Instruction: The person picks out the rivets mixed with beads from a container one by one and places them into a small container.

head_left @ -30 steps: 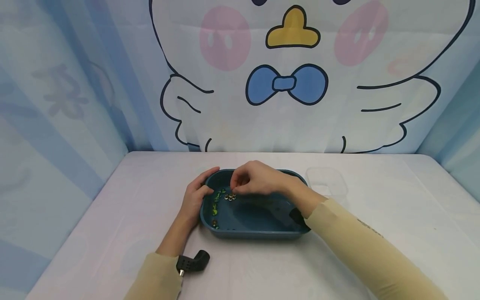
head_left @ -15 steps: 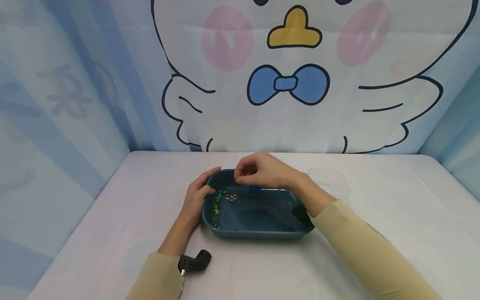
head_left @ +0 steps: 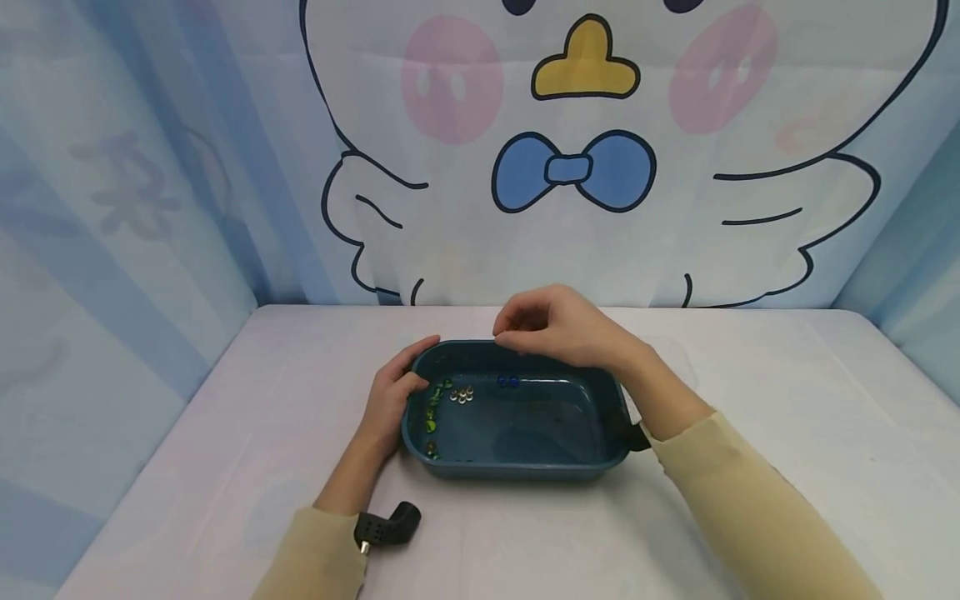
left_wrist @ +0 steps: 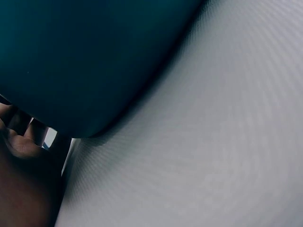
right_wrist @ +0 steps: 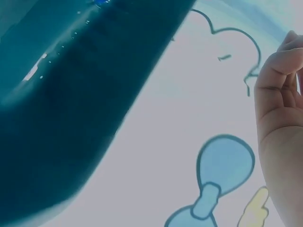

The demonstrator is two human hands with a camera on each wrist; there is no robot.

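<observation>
In the head view a dark teal oblong tub (head_left: 555, 467) sits on the table. My left hand (head_left: 392, 392) holds its left end, thumb over the rim and fingers along the outside. Inside, small green pieces (head_left: 431, 412) curve along the left wall, several small gold-and-clear round pieces (head_left: 462, 394) form a cluster, and two blue ones (head_left: 508, 382) lie toward the far wall. Over the far rim hovers my right hand (head_left: 562, 325), fingers bent and thumb close to the index finger. Its fingertips run out of the right wrist view; whether they hold a small piece I cannot tell.
A faint transparent plastic container (head_left: 675, 358) stands behind my right forearm, right of the tub. Black wrist cameras are worn on both arms; the left one (head_left: 390, 523) juts over the table. A printed cloth (head_left: 573, 242) hangs behind the table's far edge.
My right hand has risen from the gold-and-clear cluster and moved right and away, over the far rim, uncovering the two blue pieces. My left hand keeps its hold on the tub.
</observation>
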